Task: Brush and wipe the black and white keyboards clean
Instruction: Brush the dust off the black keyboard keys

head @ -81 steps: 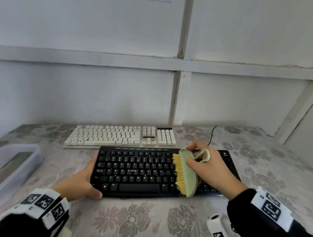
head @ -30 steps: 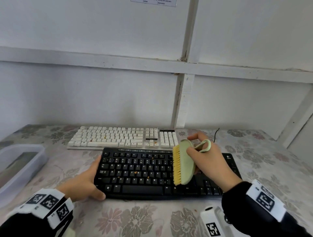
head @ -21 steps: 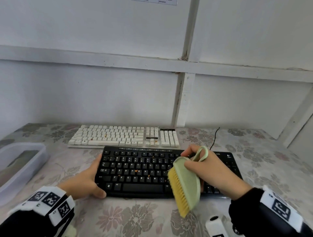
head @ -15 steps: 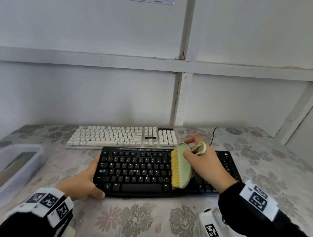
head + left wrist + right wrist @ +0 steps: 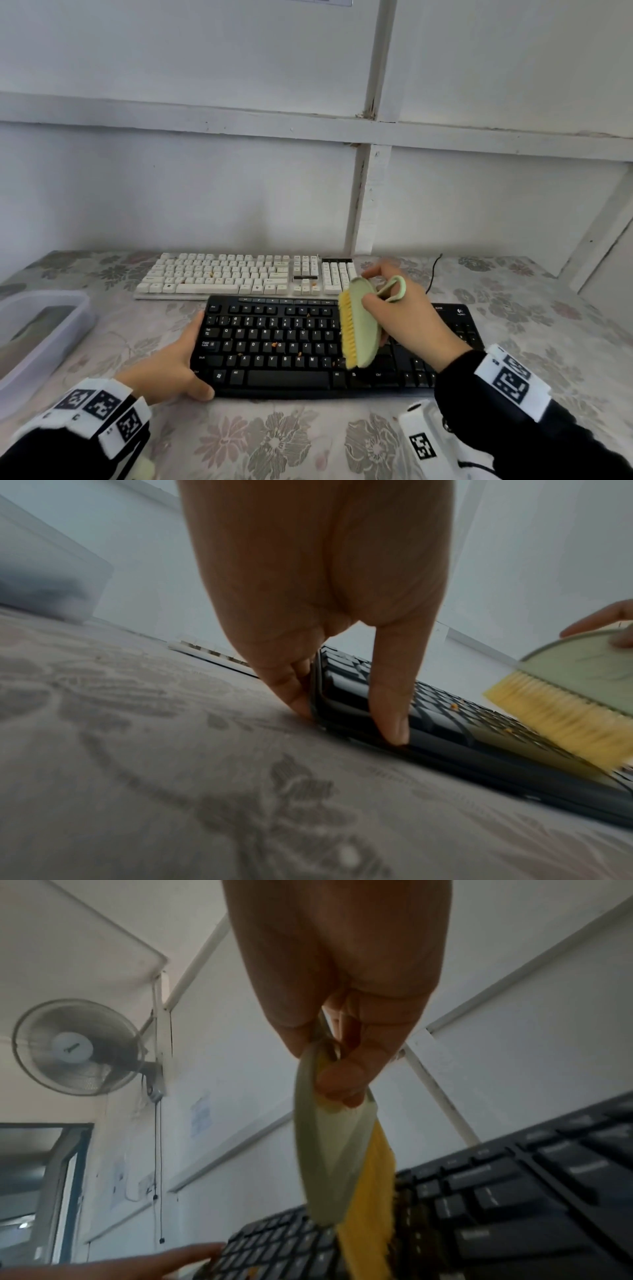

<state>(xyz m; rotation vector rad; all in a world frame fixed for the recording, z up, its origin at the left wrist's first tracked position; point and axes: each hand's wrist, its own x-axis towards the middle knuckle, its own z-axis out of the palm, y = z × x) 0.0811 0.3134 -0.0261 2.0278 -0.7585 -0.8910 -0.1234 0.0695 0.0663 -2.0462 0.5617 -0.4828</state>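
A black keyboard (image 5: 281, 346) lies in front of me on the flowered tablecloth, with orange crumbs among its keys. My left hand (image 5: 171, 366) grips its left end (image 5: 322, 696), thumb on the front corner and fingers along the side. My right hand (image 5: 400, 315) holds a pale green brush (image 5: 361, 325) with yellow bristles (image 5: 347, 332) by its body and loop handle. The bristles face left and rest on the keys right of the middle (image 5: 373, 1204). A white keyboard (image 5: 246, 275) sits just behind the black one, also with a few crumbs.
A clear plastic tub (image 5: 37, 329) stands at the left edge of the table. A thin black cable (image 5: 433, 274) runs behind the keyboards at the right. The white panelled wall (image 5: 239, 188) rises right behind the white keyboard. A wall fan (image 5: 75, 1047) hangs high up.
The brush has been stroking over the right half of the black keyboard: it swung down past the front edge, then back up onto the keys. My left hand kept hold of the left end.
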